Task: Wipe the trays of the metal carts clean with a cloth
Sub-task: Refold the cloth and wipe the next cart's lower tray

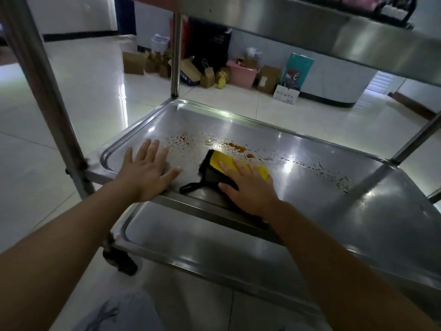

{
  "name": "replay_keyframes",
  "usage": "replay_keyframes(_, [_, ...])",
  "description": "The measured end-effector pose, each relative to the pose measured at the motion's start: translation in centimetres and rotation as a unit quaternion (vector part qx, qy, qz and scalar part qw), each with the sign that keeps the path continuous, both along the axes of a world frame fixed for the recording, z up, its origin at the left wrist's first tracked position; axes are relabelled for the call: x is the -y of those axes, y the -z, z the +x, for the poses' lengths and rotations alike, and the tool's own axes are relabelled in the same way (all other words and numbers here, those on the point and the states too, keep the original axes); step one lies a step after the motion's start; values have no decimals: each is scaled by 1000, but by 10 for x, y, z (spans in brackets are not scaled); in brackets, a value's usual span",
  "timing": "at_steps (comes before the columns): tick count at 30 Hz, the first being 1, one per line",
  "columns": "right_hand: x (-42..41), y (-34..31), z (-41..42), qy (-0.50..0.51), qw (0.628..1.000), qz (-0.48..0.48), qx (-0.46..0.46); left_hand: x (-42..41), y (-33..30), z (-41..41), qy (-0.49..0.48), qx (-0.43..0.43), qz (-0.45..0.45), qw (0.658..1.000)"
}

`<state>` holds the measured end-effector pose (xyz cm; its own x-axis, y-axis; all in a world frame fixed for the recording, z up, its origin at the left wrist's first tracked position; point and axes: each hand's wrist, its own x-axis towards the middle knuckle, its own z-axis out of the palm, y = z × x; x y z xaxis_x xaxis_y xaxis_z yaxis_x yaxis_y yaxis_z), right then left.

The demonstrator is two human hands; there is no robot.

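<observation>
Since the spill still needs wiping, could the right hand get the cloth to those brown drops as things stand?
Probably yes: the right hand presses the cloth flat, the brown drops lie just beyond it, nothing between.

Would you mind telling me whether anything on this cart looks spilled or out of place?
Yes: the middle tray carries brownish-orange spots and scattered droplets beyond the yellow cloth under the right hand. Nothing looks damaged.

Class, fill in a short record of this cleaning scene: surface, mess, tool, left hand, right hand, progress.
surface: shiny steel middle tray of a metal cart
mess: brown and clear droplets spread across the tray
tool: yellow and dark grey cloth, flat on the tray
left hand: open, palm down near the tray's corner
right hand: pressing flat on the cloth
progress: spill not yet wiped
</observation>
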<state>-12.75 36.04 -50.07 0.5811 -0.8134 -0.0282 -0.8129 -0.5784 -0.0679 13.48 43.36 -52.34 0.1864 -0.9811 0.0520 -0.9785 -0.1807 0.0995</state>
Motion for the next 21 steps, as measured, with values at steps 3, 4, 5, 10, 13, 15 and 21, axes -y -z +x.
replay_keyframes(3, [-16, -1, -35, -40, 998, -53, -3, -1, -4, -1, -18, -60, -6, 998])
replay_keyframes(4, [-24, 1, -46, -44, 997, -59, -5, -2, -5, 0, -18, -74, -9, 997])
replay_keyframes(5, [-32, 2, -52, -43, 998, -54, -8, -2, -7, 2, -15, -81, -12, 997])
replay_keyframes(10, [-37, 2, -20, -43, 998, -33, -20, -6, -9, 18, -35, -50, -10, 998])
replay_keyframes(13, [-27, 5, 31, -44, 997, -58, -16, -8, -8, 21, -65, -136, -20, 988])
replay_keyframes(15, [-17, 7, 71, -38, 998, -53, 5, -8, -6, 21, -73, -163, -34, 983])
replay_keyframes(21, [0, 0, 122, -60, 998, 7, 14, -3, -4, 20, -128, -195, -107, 967])
